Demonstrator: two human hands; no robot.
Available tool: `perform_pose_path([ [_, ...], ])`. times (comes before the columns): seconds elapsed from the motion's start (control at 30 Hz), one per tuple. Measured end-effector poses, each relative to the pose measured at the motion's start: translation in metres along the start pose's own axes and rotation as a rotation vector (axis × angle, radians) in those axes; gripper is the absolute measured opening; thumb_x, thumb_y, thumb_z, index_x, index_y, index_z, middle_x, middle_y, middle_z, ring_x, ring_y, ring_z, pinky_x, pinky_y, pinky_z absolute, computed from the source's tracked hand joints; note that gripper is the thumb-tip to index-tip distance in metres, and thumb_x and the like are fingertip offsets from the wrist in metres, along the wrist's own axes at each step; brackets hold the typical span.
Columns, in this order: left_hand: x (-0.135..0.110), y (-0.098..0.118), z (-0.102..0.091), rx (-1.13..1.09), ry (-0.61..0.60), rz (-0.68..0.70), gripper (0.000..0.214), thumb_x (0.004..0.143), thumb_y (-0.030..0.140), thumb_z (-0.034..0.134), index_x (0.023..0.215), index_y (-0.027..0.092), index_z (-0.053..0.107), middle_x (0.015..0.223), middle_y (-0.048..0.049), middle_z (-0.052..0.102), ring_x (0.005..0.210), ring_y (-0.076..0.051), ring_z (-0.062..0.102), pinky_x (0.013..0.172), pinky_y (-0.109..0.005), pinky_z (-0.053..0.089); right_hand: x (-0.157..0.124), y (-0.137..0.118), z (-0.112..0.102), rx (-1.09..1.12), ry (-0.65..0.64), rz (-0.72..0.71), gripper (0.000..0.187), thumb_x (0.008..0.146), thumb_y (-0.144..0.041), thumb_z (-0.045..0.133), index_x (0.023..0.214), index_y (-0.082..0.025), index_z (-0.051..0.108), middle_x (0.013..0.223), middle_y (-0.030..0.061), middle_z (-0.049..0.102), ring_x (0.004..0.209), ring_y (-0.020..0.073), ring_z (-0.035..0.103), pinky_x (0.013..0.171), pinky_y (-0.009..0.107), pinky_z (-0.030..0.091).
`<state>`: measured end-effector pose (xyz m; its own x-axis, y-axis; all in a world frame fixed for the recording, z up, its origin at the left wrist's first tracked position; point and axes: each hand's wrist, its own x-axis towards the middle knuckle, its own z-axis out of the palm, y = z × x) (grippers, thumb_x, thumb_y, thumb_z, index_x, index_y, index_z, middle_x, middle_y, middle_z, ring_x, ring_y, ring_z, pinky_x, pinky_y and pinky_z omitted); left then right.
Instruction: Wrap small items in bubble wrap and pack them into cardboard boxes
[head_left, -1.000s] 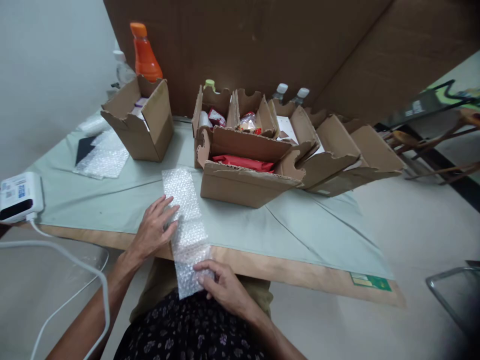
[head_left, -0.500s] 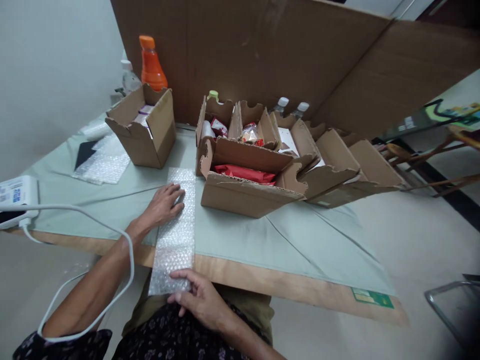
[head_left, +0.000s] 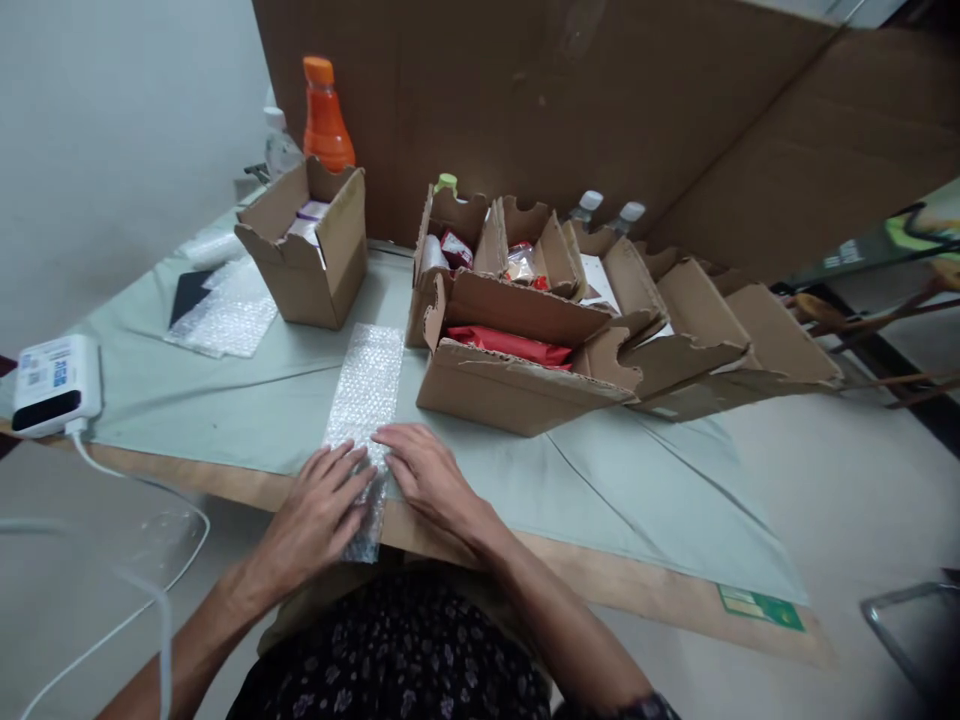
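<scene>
A long strip of bubble wrap (head_left: 366,375) lies on the green cloth, its near end hanging past the table's front edge. My left hand (head_left: 319,500) rests flat on the strip's left side, fingers stretched out. Against the strip's right side lies my right hand (head_left: 427,475), its fingers extended and the tips on the plastic. Both hands are close together near the table edge. Just to the right of the strip's far part stands a cardboard box (head_left: 517,390) with a red packet (head_left: 510,345) in it.
Several open cardboard boxes stand behind and to the right; another box (head_left: 311,275) is at the left. More bubble wrap (head_left: 232,310) lies beside it. An orange bottle (head_left: 326,120) stands at the back. A white device (head_left: 60,385) with a cable sits on the left edge.
My left hand has come back toward me along the strip. My right hand has moved forward from the strip's near end onto its right side. The view has shifted slightly.
</scene>
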<state>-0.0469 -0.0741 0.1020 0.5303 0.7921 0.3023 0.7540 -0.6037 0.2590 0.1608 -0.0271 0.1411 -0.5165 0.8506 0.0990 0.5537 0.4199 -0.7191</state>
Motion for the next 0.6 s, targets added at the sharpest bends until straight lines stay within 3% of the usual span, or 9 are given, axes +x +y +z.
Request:
perform_pose_path([
  [0.13,-0.012,0.006,0.012,-0.062,0.035,-0.049,0.032,0.095,0.019,0.053,0.125,0.019,0.062,0.133,-0.0119,0.065,0.128,-0.031,0.055,0.11,-0.053,0.046,0.081,0.009,0.015,-0.387,-0.226,0.032,0.023,0.097,-0.017,0.053,0.103,-0.021,0.075,0.108,0.0072,0.075,0.102,0.0216,0.065,0.091,0.033,0.05],
  [0.23,-0.013,0.003,0.017,-0.108,0.05,-0.076,0.03,0.094,0.018,0.054,0.123,0.02,0.063,0.135,-0.0112,0.064,0.13,-0.03,0.054,0.113,-0.054,0.044,0.141,0.014,0.012,-0.458,-0.159,0.147,0.029,0.098,-0.015,0.045,0.103,-0.02,0.073,0.108,0.011,0.073,0.097,0.0241,0.066,0.083,0.034,0.05],
  [0.37,-0.012,0.002,0.019,-0.164,0.056,-0.103,0.033,0.092,0.015,0.055,0.124,0.019,0.064,0.136,-0.0121,0.064,0.132,-0.031,0.054,0.114,-0.057,0.044,0.194,0.012,0.004,-0.496,-0.036,0.23,0.035,0.095,-0.009,0.043,0.119,-0.013,0.068,0.126,0.0176,0.066,0.114,0.0277,0.061,0.093,0.037,0.048],
  [0.47,-0.013,0.0,0.014,-0.239,0.102,-0.105,0.033,0.092,0.017,0.057,0.124,0.021,0.065,0.137,-0.0119,0.064,0.133,-0.031,0.054,0.112,-0.056,0.046,0.18,0.006,0.005,-0.482,0.013,0.182,0.041,0.097,-0.011,0.042,0.134,-0.012,0.059,0.146,0.0154,0.054,0.13,0.0248,0.052,0.109,0.036,0.041],
  [0.53,-0.016,-0.003,0.008,-0.309,0.191,-0.139,0.033,0.094,0.017,0.056,0.125,0.021,0.066,0.137,-0.0121,0.064,0.134,-0.03,0.054,0.11,-0.053,0.049,0.136,0.004,0.006,-0.421,-0.013,0.082,0.042,0.098,-0.013,0.045,0.138,-0.016,0.057,0.151,0.0106,0.051,0.137,0.0207,0.047,0.116,0.034,0.036],
  [0.6,-0.023,-0.009,-0.001,-0.381,0.27,-0.207,0.033,0.095,0.017,0.055,0.126,0.022,0.065,0.135,-0.0116,0.066,0.133,-0.028,0.056,0.109,-0.05,0.051,0.074,0.004,0.005,-0.292,-0.089,-0.074,0.042,0.096,-0.014,0.05,0.138,-0.018,0.058,0.151,0.0103,0.053,0.14,0.0199,0.044,0.118,0.037,0.034],
])
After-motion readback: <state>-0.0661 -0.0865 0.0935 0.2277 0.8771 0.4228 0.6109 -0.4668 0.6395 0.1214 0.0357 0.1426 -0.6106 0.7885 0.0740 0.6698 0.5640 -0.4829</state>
